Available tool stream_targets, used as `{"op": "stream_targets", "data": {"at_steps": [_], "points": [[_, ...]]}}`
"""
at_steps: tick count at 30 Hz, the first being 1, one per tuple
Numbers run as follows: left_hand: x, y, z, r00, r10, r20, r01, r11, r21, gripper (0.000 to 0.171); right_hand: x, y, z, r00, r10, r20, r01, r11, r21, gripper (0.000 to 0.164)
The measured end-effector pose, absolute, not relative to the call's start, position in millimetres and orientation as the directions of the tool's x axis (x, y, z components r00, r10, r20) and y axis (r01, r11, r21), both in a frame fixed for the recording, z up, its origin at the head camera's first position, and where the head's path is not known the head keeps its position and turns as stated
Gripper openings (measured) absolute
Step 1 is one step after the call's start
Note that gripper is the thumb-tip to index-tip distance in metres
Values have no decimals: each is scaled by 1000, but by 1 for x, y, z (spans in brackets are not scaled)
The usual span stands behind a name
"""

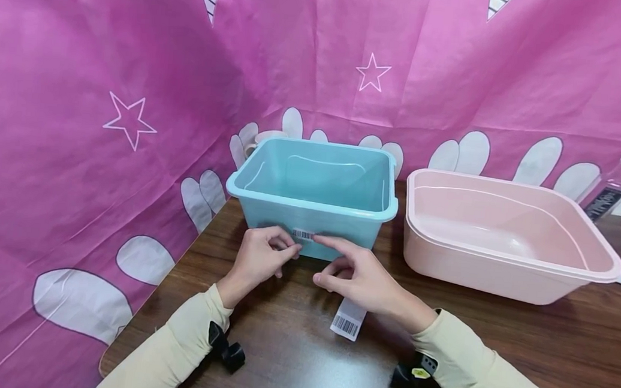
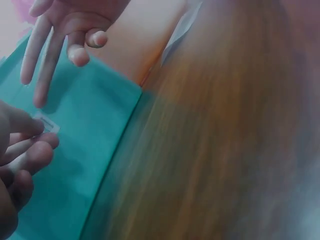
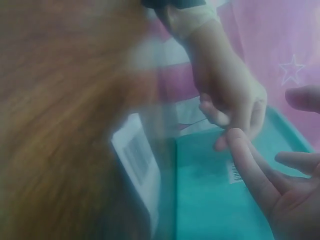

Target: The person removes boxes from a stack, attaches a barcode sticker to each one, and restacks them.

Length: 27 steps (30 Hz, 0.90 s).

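One bottle (image 1: 607,200), apparently behind pink tub (image 1: 478,273); blue tub (image 1: 330,222) alongside.

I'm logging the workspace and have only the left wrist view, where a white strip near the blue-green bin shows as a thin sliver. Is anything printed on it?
Observer: Yes, the white strip carries a barcode, clear in the head view.

Operator: My view cuts off the top of the blue-green bin. Does it have a lid on?

Observer: No, the head view shows it open at the top.

Operator: I also miss the far right. Is there a bottle over there?

Observer: Yes, a clear bottle with a black cap, beyond the pink basin.
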State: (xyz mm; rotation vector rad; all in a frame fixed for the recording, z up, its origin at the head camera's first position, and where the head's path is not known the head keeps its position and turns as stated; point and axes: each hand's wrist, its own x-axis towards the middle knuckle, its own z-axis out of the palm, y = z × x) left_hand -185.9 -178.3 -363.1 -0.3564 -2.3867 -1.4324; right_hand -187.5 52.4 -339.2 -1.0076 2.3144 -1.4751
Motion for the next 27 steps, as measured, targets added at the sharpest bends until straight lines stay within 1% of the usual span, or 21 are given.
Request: {"op": "stream_targets", "data": {"at_steps": [5,7,10,13,18,22,27], "points": [[-178,-169,-358,-937,234,261,342,452,824,9,-180,67,-333,-721,-666,193,-475,272,-837,55],[-175,-165,-357,-930,306,201,328,454,828,7,-178,75,-331,-717,-669,196,-488,280,-827,48],[-172,-158,-355,-917,374,137,311,457,833,5,-174,86,-330,-731,-661,169,-455,287,-843,40],[-170,-152,-355,-909,408,86,286,459,841,3,-171,97,-329,-756,-646,109,-391,312,-866,36],[-168,-142,-356,-899,438,-13,233,502,833,4,-168,114,-331,-790,-611,-40,-262,396,-880,39],[-167,-136,-356,-895,441,-69,211,554,805,4,-166,123,-338,-779,-614,-130,-182,419,-890,43],[-168,-128,-357,-894,438,-93,204,584,786,5,-163,125,-349,-762,-623,-176,-128,411,-903,47]]}}
